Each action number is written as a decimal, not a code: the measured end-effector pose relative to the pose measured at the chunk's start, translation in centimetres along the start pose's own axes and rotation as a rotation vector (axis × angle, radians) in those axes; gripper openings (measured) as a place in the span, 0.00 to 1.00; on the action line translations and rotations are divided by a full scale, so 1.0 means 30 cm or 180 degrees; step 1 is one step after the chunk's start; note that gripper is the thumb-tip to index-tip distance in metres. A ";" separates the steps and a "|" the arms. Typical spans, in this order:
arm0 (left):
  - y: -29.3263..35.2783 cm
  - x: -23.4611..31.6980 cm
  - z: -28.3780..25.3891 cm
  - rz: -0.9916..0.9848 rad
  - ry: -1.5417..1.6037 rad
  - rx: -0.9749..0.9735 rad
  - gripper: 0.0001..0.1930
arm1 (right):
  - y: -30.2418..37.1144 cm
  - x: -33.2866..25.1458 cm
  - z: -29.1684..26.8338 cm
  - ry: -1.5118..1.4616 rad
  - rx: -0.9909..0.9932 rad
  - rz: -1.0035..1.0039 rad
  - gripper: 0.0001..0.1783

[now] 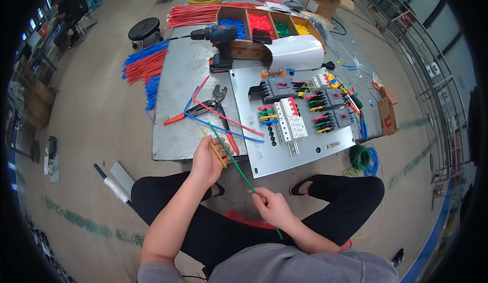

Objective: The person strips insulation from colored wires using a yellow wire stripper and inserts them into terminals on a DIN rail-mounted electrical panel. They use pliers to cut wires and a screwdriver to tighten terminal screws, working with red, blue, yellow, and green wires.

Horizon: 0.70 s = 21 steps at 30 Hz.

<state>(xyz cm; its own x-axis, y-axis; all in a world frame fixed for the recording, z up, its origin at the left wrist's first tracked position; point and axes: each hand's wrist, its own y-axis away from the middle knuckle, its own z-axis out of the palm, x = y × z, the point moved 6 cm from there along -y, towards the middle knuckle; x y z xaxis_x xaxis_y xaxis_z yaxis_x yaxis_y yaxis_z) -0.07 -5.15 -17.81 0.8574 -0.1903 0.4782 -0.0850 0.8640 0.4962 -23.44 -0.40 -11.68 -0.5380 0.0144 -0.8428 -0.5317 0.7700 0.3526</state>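
Observation:
My left hand (204, 162) is closed around a short yellow wire (219, 157) just off the table's near edge. A longer green wire (239, 169) crosses by its fingertips; whether they also grip it I cannot tell. My right hand (273, 207), lower and over my lap, pinches the green wire, whose tail sticks out below it. Beyond my left hand, red-handled pliers (219, 94) lie open on the table. A bent red wire (223, 116) and a bent blue wire (218, 126) lie across them, their ends reaching onto a metal mounting plate (241, 111).
The plate carries a row of white breakers (291, 123) and several dark breakers (333, 99) with coloured wires. Behind stand a cordless drill (221, 43) and a divided cardboard box (244, 50) of coloured terminals. Wire bundles (145, 67) overhang the table's left edge; wire coils (360, 157) lie right.

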 end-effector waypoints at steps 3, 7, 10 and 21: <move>0.016 -0.005 -0.001 -0.0022 -0.0086 0.0371 0.21 | -0.024 -0.016 -0.002 0.0423 -0.0116 -0.0117 0.14; 0.013 0.007 -0.022 0.0122 -0.0172 0.0611 0.20 | -0.094 0.014 0.001 0.0823 -0.0486 -0.0152 0.15; -0.005 0.011 -0.025 0.0342 -0.0094 0.0501 0.18 | -0.174 0.077 0.027 0.0249 -0.0679 0.0094 0.16; -0.051 0.019 -0.024 0.0509 0.0077 0.0544 0.15 | -0.412 -0.010 0.191 -0.0618 -0.0242 -0.0046 0.17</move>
<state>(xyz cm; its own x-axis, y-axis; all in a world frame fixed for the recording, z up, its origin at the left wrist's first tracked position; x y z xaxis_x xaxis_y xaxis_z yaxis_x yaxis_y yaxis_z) 0.91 -6.24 -18.84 0.8378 -0.0442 0.5441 -0.3037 0.7905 0.5319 -12.96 -6.27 -18.10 -0.3977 0.1321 -0.9080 -0.5904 0.7207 0.3634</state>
